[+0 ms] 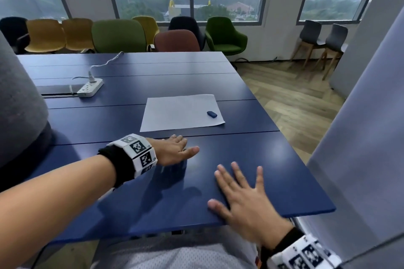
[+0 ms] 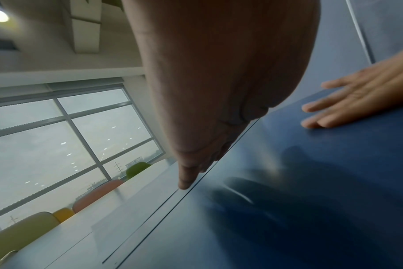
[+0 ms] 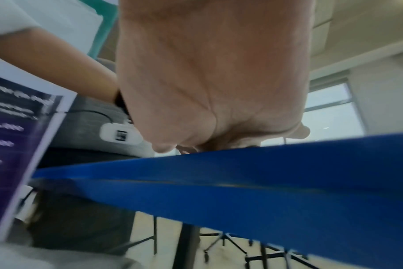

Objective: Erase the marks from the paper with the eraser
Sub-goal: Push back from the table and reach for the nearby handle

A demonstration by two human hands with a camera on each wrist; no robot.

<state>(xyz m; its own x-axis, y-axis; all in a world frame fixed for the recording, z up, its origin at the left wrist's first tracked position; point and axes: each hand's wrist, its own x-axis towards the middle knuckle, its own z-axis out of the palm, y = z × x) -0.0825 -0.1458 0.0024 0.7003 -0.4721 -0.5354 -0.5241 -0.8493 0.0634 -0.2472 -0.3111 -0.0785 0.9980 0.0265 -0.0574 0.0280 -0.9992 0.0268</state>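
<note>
A white sheet of paper [image 1: 181, 112] lies flat on the blue table [image 1: 135, 199], and I make out no marks on it from here. A small dark blue eraser [image 1: 212, 114] sits on the sheet near its right edge. My left hand [image 1: 175, 150] rests on the table just in front of the paper's near edge, fingers straight, holding nothing. My right hand [image 1: 242, 192] hovers with fingers spread over the table's near right corner, empty. The left wrist view has my left hand [image 2: 209, 109] by a table seam and the right hand [image 2: 357, 98] beyond.
A white power strip [image 1: 90, 88] with a plugged cable lies at the back left of the table. Coloured chairs [image 1: 118, 36] line the far side under the windows. A grey partition [image 1: 360, 148] stands close on the right, past the table's edge [image 3: 242, 174].
</note>
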